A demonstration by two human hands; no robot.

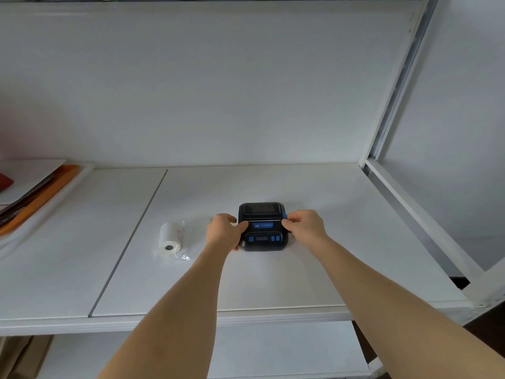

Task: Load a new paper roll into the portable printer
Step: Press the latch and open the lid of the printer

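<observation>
A black portable printer with blue buttons lies flat on the white shelf, its lid down. My left hand grips its left side, thumb on the top. My right hand holds its right side, with fingertips on the blue side latch. A white paper roll in a clear plastic wrapper lies on the shelf to the left of the printer, apart from both hands.
An orange tray with white sheets and dark items sits at the far left. A seam runs through the shelf left of the roll. A white metal frame post rises at the right. A lower shelf shows beneath the front edge.
</observation>
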